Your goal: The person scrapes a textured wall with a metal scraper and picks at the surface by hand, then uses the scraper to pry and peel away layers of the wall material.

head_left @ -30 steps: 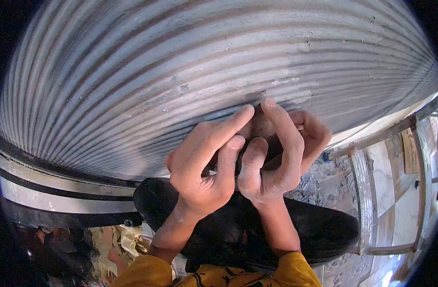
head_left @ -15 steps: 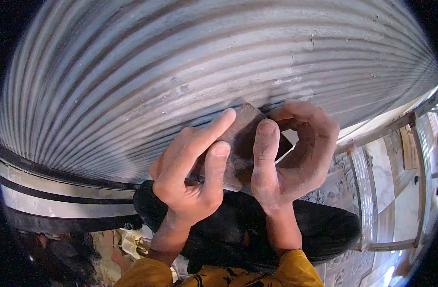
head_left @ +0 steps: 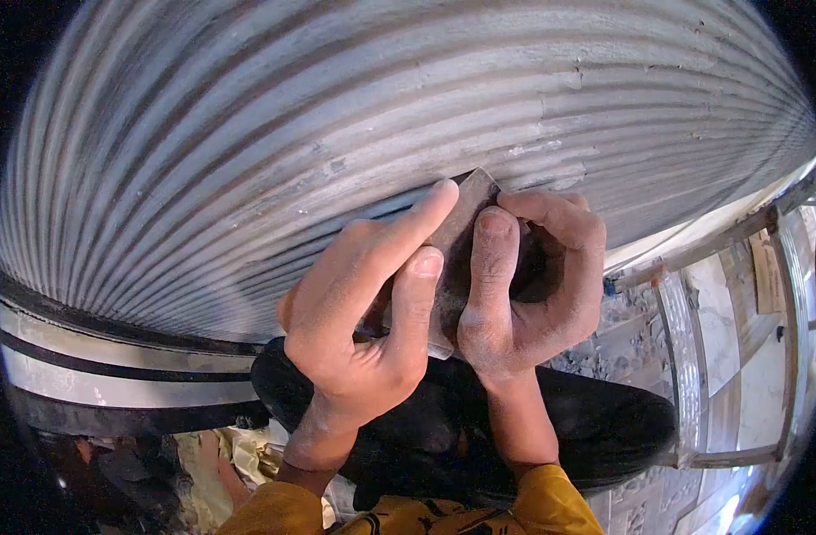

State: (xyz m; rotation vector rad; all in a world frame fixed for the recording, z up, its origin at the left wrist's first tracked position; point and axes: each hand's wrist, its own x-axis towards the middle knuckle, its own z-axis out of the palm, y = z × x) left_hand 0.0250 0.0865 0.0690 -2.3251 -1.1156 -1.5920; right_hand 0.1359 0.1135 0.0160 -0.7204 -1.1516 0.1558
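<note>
I am seeing the left hand (head_left: 354, 303) gripping a brown sheet (head_left: 466, 214), its index finger and thumb resting at one side. The right hand (head_left: 551, 330) is pinching the same sheet, its thumb pressing on the face, its fingers curling past the edge. The sheet is sitting between both hands, its top corner pointing at the ribbed panel (head_left: 408, 98); whether they are touching, I cannot tell.

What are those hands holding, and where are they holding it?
Probably a worn sandpaper sheet: the left hand grips its left side, the right hand its right side.
</note>
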